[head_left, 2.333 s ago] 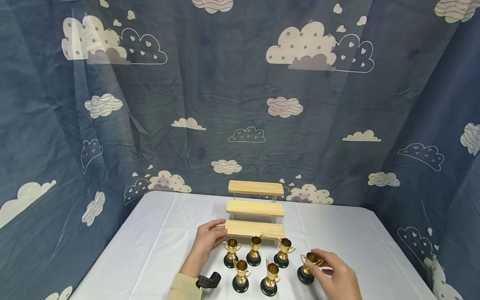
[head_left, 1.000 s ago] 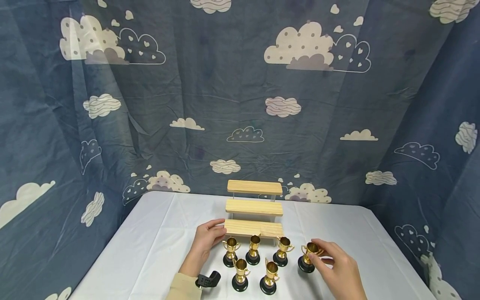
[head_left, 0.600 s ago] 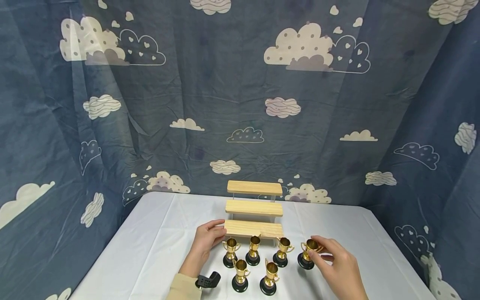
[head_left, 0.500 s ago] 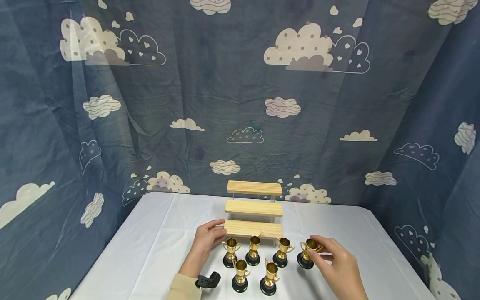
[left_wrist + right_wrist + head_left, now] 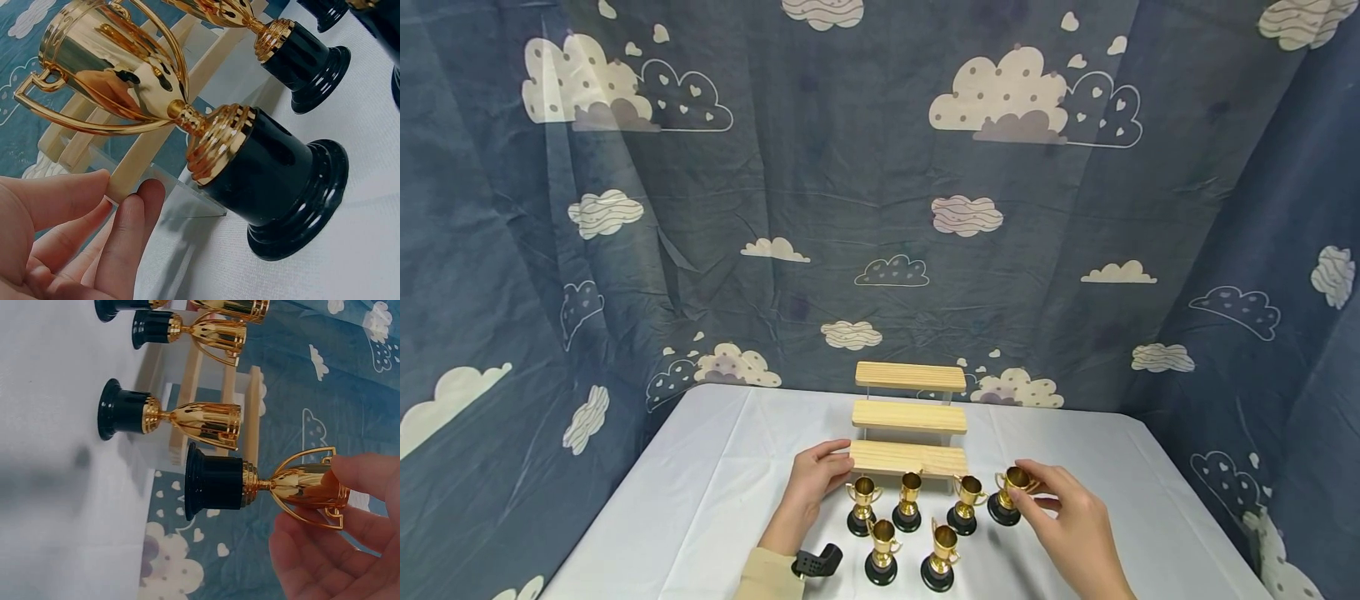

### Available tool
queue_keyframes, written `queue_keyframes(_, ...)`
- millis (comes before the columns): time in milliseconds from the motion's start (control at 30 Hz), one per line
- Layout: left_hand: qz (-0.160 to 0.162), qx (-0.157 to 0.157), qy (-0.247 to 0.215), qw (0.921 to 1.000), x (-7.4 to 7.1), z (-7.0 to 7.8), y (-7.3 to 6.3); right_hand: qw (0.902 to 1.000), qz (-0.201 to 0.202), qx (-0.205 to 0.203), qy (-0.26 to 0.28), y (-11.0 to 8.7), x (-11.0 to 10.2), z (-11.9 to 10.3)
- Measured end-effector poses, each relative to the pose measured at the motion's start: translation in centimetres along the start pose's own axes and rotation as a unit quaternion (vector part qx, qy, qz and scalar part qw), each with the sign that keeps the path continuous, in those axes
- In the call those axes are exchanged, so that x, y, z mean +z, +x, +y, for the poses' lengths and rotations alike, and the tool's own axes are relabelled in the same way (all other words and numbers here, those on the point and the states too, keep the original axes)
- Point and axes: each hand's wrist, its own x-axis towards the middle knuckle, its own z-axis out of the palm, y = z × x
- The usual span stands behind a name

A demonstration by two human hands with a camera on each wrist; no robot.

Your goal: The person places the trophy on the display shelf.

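Right hand (image 5: pixel 1070 523): gold trophy (image 5: pixel 250 482) pinched by its cup at the fingertips, black base hanging below, raised beside a standing trophy (image 5: pixel 964 507) | Left hand (image 5: pixel 812 482): lowest shelf (image 5: pixel 910 457) gripped by its left end

Gold two-handled trophy cups (image 5: pixel 122 65) — mirror-glossy, smooth, metallic-looking. Black round trophy bases (image 5: pixel 265 172) — shiny, plastic-looking. Pale three-tier wooden stand (image 5: pixel 908 414): matt, smooth, visible grain; clear side panel (image 5: pixel 187 199) glossy. White counter covering (image 5: pixel 730 500): matt woven cloth. Blue cloud-printed backdrop (image 5: pixel 835 158): matt, creased cloth.
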Motion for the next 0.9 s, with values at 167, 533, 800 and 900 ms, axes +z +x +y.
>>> queue_keyframes(167, -0.003, 0.005, 0.001, 1.0000, 0.0, 0.0, 0.0, 0.9997, 0.006, -0.018, 0.012, 0.3, 0.1, -0.1)
queue_keyframes(533, -0.006, 0.010, -0.009, 0.9999, 0.0, 0.1, -0.1, 0.9985, 0.025, -0.044, 0.022, 0.9, -0.1, -0.6)
queue_keyframes(800, -0.006, 0.009, -0.008, 0.9999, 0.0, 0.1, -0.1, 0.9990, 0.022, -0.035, 0.014, 1.5, -0.2, -0.7)
queue_keyframes(900, -0.006, 0.006, -0.008, 0.9999, 0.0, 0.1, -0.1, 0.9988, 0.024, -0.039, 0.016, 1.7, -0.3, -0.7)
